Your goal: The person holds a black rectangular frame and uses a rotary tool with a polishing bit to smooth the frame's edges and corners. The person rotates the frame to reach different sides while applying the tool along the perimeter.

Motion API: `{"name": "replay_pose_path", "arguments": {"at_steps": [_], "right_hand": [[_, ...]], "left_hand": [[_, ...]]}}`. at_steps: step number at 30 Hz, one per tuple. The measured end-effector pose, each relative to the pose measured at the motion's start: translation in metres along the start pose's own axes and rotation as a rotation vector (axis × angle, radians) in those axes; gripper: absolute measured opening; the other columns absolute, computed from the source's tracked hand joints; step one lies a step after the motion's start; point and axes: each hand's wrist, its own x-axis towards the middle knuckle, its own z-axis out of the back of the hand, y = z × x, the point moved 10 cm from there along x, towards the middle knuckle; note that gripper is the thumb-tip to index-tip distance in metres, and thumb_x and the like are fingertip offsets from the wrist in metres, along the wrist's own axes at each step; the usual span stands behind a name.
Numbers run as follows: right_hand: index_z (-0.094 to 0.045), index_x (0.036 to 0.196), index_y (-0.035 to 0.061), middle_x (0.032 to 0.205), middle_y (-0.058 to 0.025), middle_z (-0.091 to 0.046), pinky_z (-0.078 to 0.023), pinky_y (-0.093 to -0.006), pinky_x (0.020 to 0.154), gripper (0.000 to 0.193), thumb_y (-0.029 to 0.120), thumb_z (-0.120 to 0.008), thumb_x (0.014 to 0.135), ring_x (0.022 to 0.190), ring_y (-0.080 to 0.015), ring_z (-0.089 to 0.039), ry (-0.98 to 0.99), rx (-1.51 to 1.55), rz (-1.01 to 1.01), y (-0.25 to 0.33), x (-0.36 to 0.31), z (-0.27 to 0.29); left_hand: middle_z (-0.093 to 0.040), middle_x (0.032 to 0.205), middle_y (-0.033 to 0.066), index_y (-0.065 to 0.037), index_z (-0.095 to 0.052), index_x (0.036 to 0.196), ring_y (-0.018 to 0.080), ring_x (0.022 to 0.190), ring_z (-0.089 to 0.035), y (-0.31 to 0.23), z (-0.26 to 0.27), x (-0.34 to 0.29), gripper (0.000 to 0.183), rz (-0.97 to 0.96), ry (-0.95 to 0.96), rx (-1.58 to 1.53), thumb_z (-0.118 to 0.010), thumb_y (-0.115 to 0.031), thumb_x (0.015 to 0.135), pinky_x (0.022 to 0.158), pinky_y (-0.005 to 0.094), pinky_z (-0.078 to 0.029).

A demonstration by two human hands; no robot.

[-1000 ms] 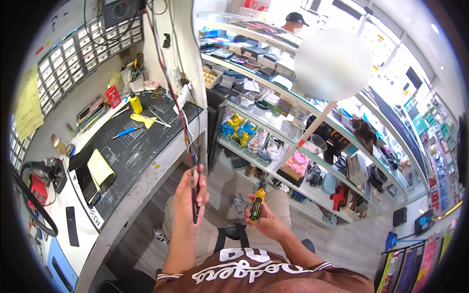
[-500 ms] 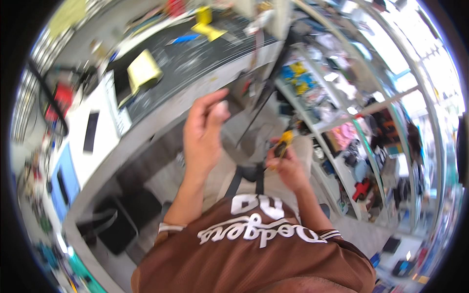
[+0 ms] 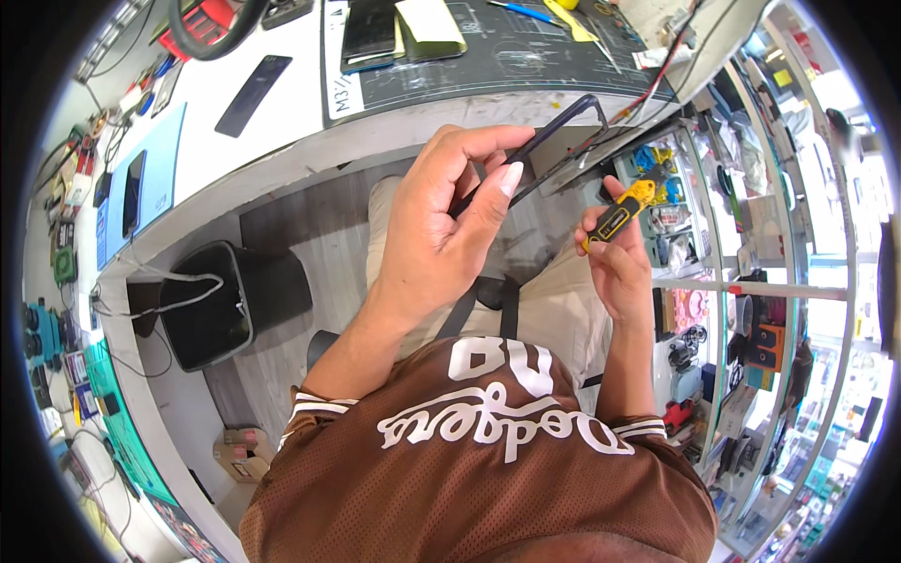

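My left hand (image 3: 434,220) pinches a thin black rectangular phone frame (image 3: 552,129) between thumb and fingers. The frame is tilted, its far end pointing up and to the right, and I can see through its middle. Closed around a yellow-and-black utility knife (image 3: 618,221) is my right hand (image 3: 624,272), lower and to the right of the frame. The knife's head points up and right; whether a blade is out I cannot tell. Frame and knife are apart, both held above my lap in front of the bench edge.
On the bench lie a black cutting mat (image 3: 507,70), a yellow notepad (image 3: 430,28), a blue pen-like tool (image 3: 527,12) and a dark phone (image 3: 253,96). A black bin (image 3: 211,319) stands below at left. Glass shelves (image 3: 741,289) of goods rise on the right.
The view has swung, so the bench sits higher in the picture. My left hand is now nearer the bench edge with the frame plainly visible; my right hand has risen with the knife.
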Motion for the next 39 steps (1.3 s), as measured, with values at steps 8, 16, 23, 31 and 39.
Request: {"name": "replay_pose_path", "arguments": {"at_steps": [8, 16, 23, 31, 39], "right_hand": [[-0.024, 0.16, 0.01, 0.112, -0.0067, -0.057, -0.049, -0.0301, 0.089, 0.085, -0.009, -0.058, 0.084, 0.099, -0.015, -0.059, 0.186, -0.172, -0.036, -0.007, -0.005, -0.064], [-0.036, 0.153, 0.0112, 0.109, -0.0026, -0.055, -0.046, -0.0273, 0.09, 0.07, -0.009, -0.06, 0.09, 0.098, -0.0119, -0.055, 0.208, -0.464, -0.035, -0.037, -0.019, -0.059], [-0.064, 0.099, 0.0051, 0.071, -0.0058, -0.062, -0.049, -0.0309, 0.062, 0.024, 0.021, -0.08, 0.089, 0.064, -0.013, -0.057, -0.211, -0.981, 0.167, 0.004, -0.025, -0.019], [-0.066, 0.096, 0.0046, 0.07, -0.0083, -0.06, -0.048, -0.0292, 0.062, 0.018, 0.012, -0.077, 0.084, 0.062, -0.0135, -0.055, -0.358, -1.028, 0.291, 0.027, -0.024, 0.004], [-0.065, 0.096, 0.0048, 0.071, -0.0079, -0.06, -0.049, -0.0294, 0.062, 0.018, 0.012, -0.077, 0.084, 0.062, -0.0142, -0.055, -0.367, -1.03, 0.314, 0.027, -0.026, 0.011]], "left_hand": [[-0.061, 0.099, -0.0012, 0.0, -0.064, 0.123, 0.0031, 0.081, -0.048, 0.033, 0.027, -0.017, 0.029, 0.382, -0.106, -0.34, -0.069, -0.014, 0.099, 0.075, 0.0199, -0.041], [-0.059, 0.085, -0.003, -0.003, -0.063, 0.108, 0.0033, 0.08, -0.051, 0.055, 0.009, -0.028, 0.019, 0.409, -0.024, -0.19, -0.072, -0.017, 0.098, 0.07, 0.0203, -0.043], [-0.061, 0.092, 0.0073, 0.0, -0.068, 0.106, 0.0147, 0.074, -0.054, 0.03, -0.025, -0.011, 0.014, 0.13, 0.054, 0.143, -0.07, -0.005, 0.093, 0.069, 0.0289, -0.046], [-0.061, 0.091, 0.0104, -0.001, -0.068, 0.102, 0.0211, 0.072, -0.06, 0.015, -0.053, -0.007, 0.011, 0.104, 0.122, 0.244, -0.069, -0.002, 0.091, 0.066, 0.0323, -0.049], [-0.06, 0.092, 0.0109, -0.003, -0.067, 0.102, 0.0247, 0.073, -0.061, 0.0, -0.061, -0.008, 0.011, 0.012, 0.117, 0.318, -0.069, -0.001, 0.091, 0.067, 0.0349, -0.051]]}}
